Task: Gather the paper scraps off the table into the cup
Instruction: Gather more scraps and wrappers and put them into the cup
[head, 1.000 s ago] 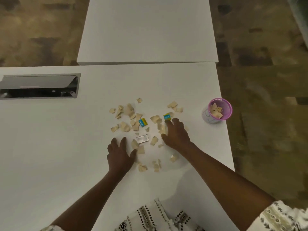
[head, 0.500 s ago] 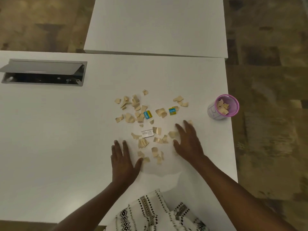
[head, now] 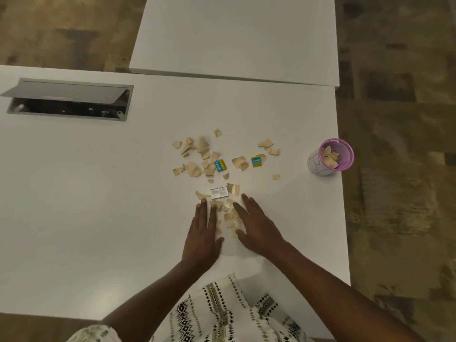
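Tan paper scraps (head: 223, 164) lie scattered over the middle of the white desk (head: 98, 218), well apart from the cup (head: 330, 157). The main spread sits in two loose groups: a denser one to the left and a smaller one to the right. Among them are two blue-and-yellow printed scraps (head: 220, 166), the second (head: 256, 161) lying further right. A white printed slip (head: 219, 193) lies nearer the person, with a tan piece just beside its right end. One lone scrap (head: 276, 177) lies between the spread and the cup.

A smaller cluster of scraps (head: 228, 214) is enclosed between the two hands. The left hand (head: 203, 233) lies flat, palm down, fingers extended and close together, its fingertips just short of the white slip. The right hand (head: 256, 228) is likewise flat and palm down, fingers extended and angled toward the left hand. Neither hand is pinching anything. Whether further scraps lie under the palms cannot be determined.

The cup, pink-rimmed with a white outer wall, stands upright near the right edge of the desk and already contains several tan scraps.

At far left a recessed metal cable box (head: 69, 99) is set into the desk with its lid raised. A second white desk (head: 234, 35) abuts the far edge. Patterned brown carpet (head: 399, 193) surrounds both. A patterned black-and-white garment (head: 222, 314) shows at the near edge.
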Tool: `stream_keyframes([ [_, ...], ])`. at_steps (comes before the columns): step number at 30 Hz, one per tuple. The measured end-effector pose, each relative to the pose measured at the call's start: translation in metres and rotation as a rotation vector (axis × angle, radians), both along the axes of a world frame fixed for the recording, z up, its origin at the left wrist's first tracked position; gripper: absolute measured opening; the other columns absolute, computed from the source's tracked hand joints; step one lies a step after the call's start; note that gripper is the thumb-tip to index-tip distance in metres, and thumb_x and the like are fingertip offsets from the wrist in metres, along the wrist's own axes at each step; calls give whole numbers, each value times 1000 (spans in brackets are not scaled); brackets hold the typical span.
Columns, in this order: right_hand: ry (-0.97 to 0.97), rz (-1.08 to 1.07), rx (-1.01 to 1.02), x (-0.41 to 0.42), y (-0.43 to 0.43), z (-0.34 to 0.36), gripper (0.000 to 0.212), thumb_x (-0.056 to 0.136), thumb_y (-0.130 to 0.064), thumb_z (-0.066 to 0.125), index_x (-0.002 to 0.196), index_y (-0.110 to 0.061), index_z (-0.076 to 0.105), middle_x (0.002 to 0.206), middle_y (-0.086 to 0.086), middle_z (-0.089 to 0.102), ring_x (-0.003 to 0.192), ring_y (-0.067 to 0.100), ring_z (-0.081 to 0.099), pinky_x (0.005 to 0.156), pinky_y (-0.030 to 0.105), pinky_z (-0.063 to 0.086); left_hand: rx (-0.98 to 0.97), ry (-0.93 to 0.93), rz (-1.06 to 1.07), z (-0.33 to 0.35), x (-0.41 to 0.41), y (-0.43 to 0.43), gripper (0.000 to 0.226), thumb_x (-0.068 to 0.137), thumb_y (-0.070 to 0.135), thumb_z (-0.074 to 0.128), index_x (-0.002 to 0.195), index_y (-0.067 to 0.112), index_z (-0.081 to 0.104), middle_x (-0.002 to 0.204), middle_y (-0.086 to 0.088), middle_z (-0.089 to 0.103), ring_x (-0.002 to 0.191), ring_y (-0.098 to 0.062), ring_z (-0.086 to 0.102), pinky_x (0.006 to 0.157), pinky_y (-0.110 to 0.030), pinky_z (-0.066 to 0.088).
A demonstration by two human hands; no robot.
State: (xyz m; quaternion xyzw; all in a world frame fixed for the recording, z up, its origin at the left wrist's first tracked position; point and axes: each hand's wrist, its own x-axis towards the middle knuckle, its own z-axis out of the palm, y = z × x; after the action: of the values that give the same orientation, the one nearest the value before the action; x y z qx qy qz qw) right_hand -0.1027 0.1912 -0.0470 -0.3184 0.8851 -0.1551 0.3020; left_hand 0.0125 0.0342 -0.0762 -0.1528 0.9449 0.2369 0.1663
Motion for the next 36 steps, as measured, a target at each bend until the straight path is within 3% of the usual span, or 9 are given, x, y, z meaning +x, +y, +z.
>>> stream_keyframes([
  [8,30,290,123,-26,-16,-8,104,77,-45,79,157,-30,12,165,15,-9,151,40,-8,120,50,19,-99,-13,-265,0,-19,-37,93,88,46,68,159,26,10,165,-21,12,152,-39,15,121,-51,29],
  [11,85,359,137,-23,-15,-10,100,79,-37,79,157,-27,17,165,19,-2,151,42,-2,116,50,29,-127,1,-325,-3,-18,-42,88,85,45,72,155,22,25,158,-25,31,145,-43,33,115,-49,37],
  [16,192,374,31,-6,-12,-16,67,81,-8,73,143,-17,48,149,23,43,135,44,44,77,45,59,-123,127,-354,-4,-20,-44,65,76,28,83,132,15,53,133,-25,56,118,-42,57,90,-47,57],
  [20,302,350,-57,-1,-12,-16,53,74,-3,74,125,-11,62,128,22,59,110,40,60,58,39,58,-171,229,-331,-2,-22,-40,56,77,29,83,125,15,57,129,-22,55,111,-39,56,85,-44,52],
  [23,269,266,-80,0,-12,-17,56,79,-12,74,132,-16,56,140,24,50,127,43,50,74,43,60,-231,169,-244,-1,-24,-38,67,83,42,76,140,18,50,148,-24,44,135,-45,42,108,-58,40],
  [26,169,262,-44,1,-13,-17,66,86,-30,69,145,-28,41,160,21,22,148,43,19,98,44,50,-226,92,-155,-3,-23,-41,75,89,55,61,152,22,35,161,-26,21,149,-48,18,116,-64,22],
  [30,134,306,-15,5,-16,-17,72,87,-40,70,149,-31,36,163,22,14,150,43,11,108,47,40,-157,36,-134,-5,-19,-44,75,93,53,59,154,19,32,160,-26,26,147,-45,26,116,-57,34],
  [33,193,334,-44,9,-17,-18,62,82,-23,77,138,-23,53,150,26,40,139,46,38,88,44,56,-121,54,-108,-2,-16,-42,68,91,42,67,146,10,42,147,-25,45,135,-42,45,107,-51,47],
  [36,355,342,-133,13,-16,-18,39,84,-6,55,122,-14,64,131,24,58,117,41,58,61,36,59,-92,123,-98,1,-14,-39,52,89,27,69,133,8,50,131,-18,54,117,-35,54,91,-46,55],
])
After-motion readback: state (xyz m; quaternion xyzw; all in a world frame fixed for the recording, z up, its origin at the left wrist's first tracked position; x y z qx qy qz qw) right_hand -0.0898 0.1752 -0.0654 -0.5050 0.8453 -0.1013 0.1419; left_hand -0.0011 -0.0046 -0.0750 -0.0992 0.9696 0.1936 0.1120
